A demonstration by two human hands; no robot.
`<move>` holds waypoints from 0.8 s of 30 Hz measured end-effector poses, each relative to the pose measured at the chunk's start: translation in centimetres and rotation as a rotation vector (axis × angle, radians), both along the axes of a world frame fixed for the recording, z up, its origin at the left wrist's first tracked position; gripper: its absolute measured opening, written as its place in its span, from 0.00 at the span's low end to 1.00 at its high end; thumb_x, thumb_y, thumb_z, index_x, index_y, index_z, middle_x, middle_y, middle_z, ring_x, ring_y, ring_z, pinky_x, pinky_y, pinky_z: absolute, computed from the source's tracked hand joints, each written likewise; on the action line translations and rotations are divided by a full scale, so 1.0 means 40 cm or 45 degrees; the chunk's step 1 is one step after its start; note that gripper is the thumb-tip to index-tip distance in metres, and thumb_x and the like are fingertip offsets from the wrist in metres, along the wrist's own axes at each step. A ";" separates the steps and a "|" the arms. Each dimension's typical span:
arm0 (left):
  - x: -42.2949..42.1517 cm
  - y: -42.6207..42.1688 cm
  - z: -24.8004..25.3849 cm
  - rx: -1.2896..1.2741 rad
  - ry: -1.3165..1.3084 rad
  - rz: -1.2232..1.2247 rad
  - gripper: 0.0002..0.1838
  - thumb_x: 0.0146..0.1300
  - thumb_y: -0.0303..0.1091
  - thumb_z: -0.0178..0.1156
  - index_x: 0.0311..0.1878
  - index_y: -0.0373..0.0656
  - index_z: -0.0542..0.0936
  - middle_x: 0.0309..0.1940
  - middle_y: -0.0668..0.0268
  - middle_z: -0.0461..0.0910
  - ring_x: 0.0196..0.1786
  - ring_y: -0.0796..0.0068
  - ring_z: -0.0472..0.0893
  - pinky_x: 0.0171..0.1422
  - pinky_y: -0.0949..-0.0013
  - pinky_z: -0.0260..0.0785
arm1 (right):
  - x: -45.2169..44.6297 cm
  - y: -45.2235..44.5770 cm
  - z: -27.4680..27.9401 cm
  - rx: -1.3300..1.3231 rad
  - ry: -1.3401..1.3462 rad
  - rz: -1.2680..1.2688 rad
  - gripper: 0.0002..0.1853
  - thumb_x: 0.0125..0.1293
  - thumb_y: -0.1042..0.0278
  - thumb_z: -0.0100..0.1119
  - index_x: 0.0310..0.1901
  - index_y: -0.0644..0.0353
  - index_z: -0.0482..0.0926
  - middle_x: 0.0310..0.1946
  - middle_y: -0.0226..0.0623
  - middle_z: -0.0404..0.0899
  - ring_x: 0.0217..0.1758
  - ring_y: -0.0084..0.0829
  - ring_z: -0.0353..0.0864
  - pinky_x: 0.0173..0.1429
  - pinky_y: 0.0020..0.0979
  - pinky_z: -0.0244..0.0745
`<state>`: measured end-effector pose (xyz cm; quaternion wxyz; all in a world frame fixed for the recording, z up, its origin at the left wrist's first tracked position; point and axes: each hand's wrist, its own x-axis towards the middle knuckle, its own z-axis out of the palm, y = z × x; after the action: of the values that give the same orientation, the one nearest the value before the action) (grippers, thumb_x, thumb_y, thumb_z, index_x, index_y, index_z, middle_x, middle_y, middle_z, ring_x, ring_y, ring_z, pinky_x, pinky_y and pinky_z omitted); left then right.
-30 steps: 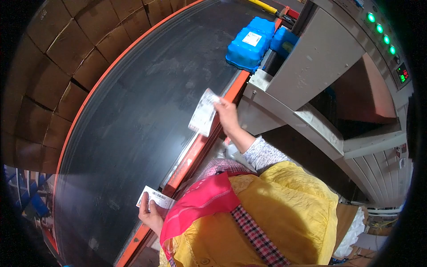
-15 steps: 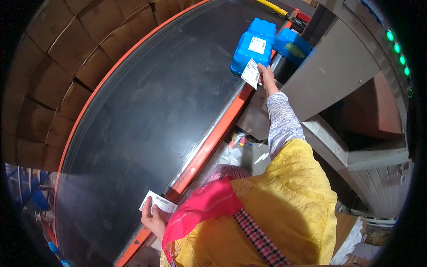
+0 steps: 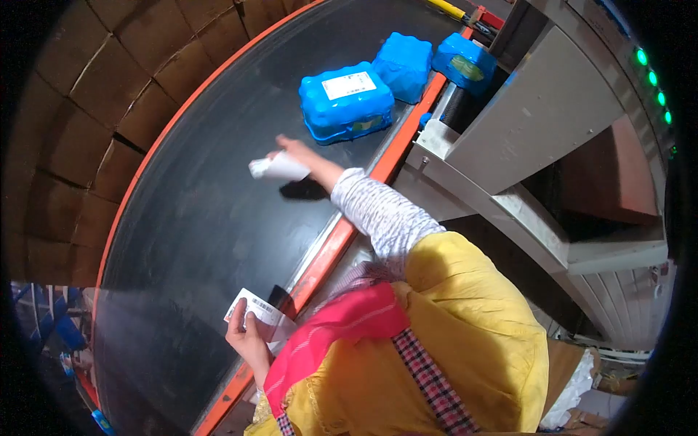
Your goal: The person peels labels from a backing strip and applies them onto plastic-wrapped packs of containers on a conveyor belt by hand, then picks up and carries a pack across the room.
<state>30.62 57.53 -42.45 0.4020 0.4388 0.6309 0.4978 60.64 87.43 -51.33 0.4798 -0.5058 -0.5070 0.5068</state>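
My left hand pinches a few white barcode labels above the dark belt near its orange rim. Over the belt, my right hand holds a white label, blurred and seen from its blank side. Just beyond that hand lies a blue shrink-wrapped pack with a white label on its top. A second blue pack rests close behind it. Further right, a third blue pack with a green patch sits at the roller edge.
The curved black conveyor belt has an orange rim. Stacked brown cartons line its far left side. A grey metal machine frame with green lights stands at the right.
My right hand has swung left and down over the belt with the label. The labelled blue pack has shifted left, showing another behind it. My left hand has barely moved.
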 end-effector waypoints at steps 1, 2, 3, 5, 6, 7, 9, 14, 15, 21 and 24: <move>-0.010 0.008 -0.003 0.050 0.041 0.010 0.17 0.60 0.18 0.52 0.53 0.31 0.76 0.50 0.54 0.79 0.54 0.68 0.77 0.60 0.69 0.65 | -0.070 -0.040 0.083 0.058 -0.272 -0.040 0.32 0.59 0.58 0.61 0.61 0.67 0.67 0.37 0.40 0.80 0.36 0.25 0.78 0.39 0.27 0.72; -0.021 0.010 -0.016 0.094 0.074 0.021 0.17 0.61 0.19 0.51 0.54 0.31 0.76 0.50 0.54 0.78 0.54 0.68 0.76 0.60 0.69 0.65 | -0.081 -0.098 0.181 0.003 -0.063 0.072 0.35 0.57 0.63 0.64 0.64 0.67 0.64 0.39 0.39 0.81 0.37 0.22 0.77 0.41 0.25 0.72; -0.029 0.011 -0.024 0.126 0.105 0.031 0.17 0.61 0.19 0.51 0.54 0.31 0.76 0.51 0.54 0.78 0.55 0.68 0.76 0.60 0.68 0.65 | -0.056 -0.113 0.207 0.191 -0.260 0.054 0.34 0.57 0.63 0.63 0.65 0.65 0.64 0.34 0.33 0.81 0.34 0.18 0.75 0.40 0.24 0.71; -0.028 0.008 -0.020 0.157 0.268 0.102 0.18 0.62 0.19 0.50 0.56 0.33 0.74 0.53 0.54 0.77 0.55 0.68 0.76 0.60 0.69 0.65 | 0.062 -0.169 0.244 0.237 -0.109 0.002 0.30 0.56 0.68 0.61 0.62 0.62 0.68 0.28 0.30 0.80 0.31 0.13 0.74 0.33 0.20 0.70; -0.022 0.006 -0.019 0.166 0.349 0.144 0.19 0.62 0.19 0.50 0.57 0.33 0.74 0.53 0.54 0.77 0.55 0.68 0.76 0.61 0.69 0.65 | 0.137 -0.192 0.257 0.232 -0.161 -0.142 0.27 0.57 0.69 0.60 0.60 0.61 0.70 0.27 0.30 0.81 0.29 0.14 0.76 0.30 0.20 0.71; -0.029 0.004 -0.039 0.189 0.377 0.150 0.21 0.62 0.20 0.49 0.59 0.35 0.72 0.55 0.53 0.75 0.57 0.65 0.75 0.62 0.68 0.64 | 0.220 -0.212 0.293 0.085 -0.411 -0.306 0.28 0.55 0.67 0.64 0.59 0.60 0.71 0.30 0.39 0.82 0.26 0.22 0.78 0.32 0.27 0.75; 0.005 0.006 -0.019 0.219 0.563 0.133 0.26 0.59 0.22 0.54 0.63 0.36 0.68 0.57 0.51 0.73 0.59 0.61 0.72 0.64 0.64 0.59 | 0.402 -0.185 0.292 0.167 -0.842 -0.635 0.27 0.54 0.65 0.63 0.57 0.59 0.72 0.34 0.44 0.82 0.31 0.31 0.81 0.37 0.32 0.77; 0.106 0.086 -0.003 0.233 0.958 -0.010 0.42 0.54 0.31 0.63 0.70 0.35 0.53 0.63 0.42 0.62 0.65 0.47 0.63 0.70 0.55 0.45 | 0.667 -0.036 0.286 0.388 -1.298 -0.898 0.32 0.50 0.65 0.63 0.60 0.60 0.68 0.45 0.52 0.79 0.49 0.47 0.79 0.54 0.40 0.74; 0.139 0.112 0.015 0.245 0.977 -0.063 0.45 0.52 0.33 0.65 0.70 0.32 0.51 0.64 0.40 0.60 0.66 0.45 0.62 0.70 0.51 0.44 | 0.691 0.003 0.266 0.374 -1.309 -0.871 0.35 0.48 0.67 0.62 0.62 0.60 0.66 0.46 0.54 0.78 0.51 0.48 0.78 0.55 0.40 0.72; 0.307 0.247 0.049 0.121 1.122 -0.347 0.54 0.48 0.44 0.69 0.69 0.28 0.47 0.47 0.39 0.70 0.48 0.44 0.71 0.55 0.48 0.58 | 0.528 -0.031 0.261 0.341 -1.976 -0.823 0.44 0.46 0.65 0.70 0.66 0.62 0.58 0.61 0.56 0.63 0.65 0.53 0.63 0.63 0.43 0.66; 0.387 0.292 0.040 0.375 1.312 -0.400 0.55 0.47 0.45 0.70 0.68 0.24 0.48 0.33 0.46 0.76 0.34 0.47 0.76 0.40 0.50 0.67 | 0.523 0.007 0.169 0.643 -1.810 -0.320 0.46 0.52 0.55 0.67 0.67 0.68 0.55 0.67 0.60 0.51 0.73 0.56 0.46 0.69 0.52 0.51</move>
<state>46.10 69.21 -40.86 0.0452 0.7658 0.5965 0.2359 81.56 87.71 -44.55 0.1932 -0.6390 -0.7330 -0.1304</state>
